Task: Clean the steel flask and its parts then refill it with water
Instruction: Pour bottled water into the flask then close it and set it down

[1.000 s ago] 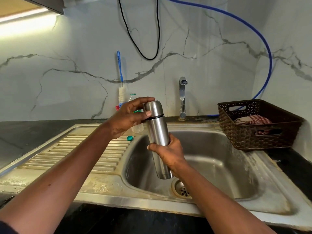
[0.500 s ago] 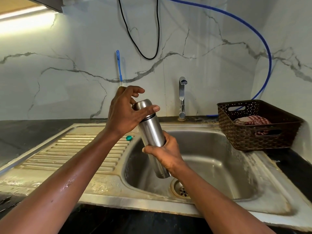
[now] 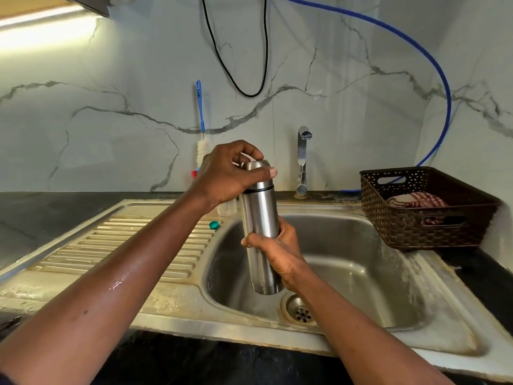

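Steel flask (image 3: 259, 215), cap (image 3: 261, 183) under left hand (image 3: 224, 176), right hand (image 3: 277, 251) hiding its middle

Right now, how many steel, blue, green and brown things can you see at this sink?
Steel: 3 (flask, tap, sink)
Blue: 2 (brush handle, hose)
Green: 1 (small cap)
Brown: 1 (basket)
Total: 7
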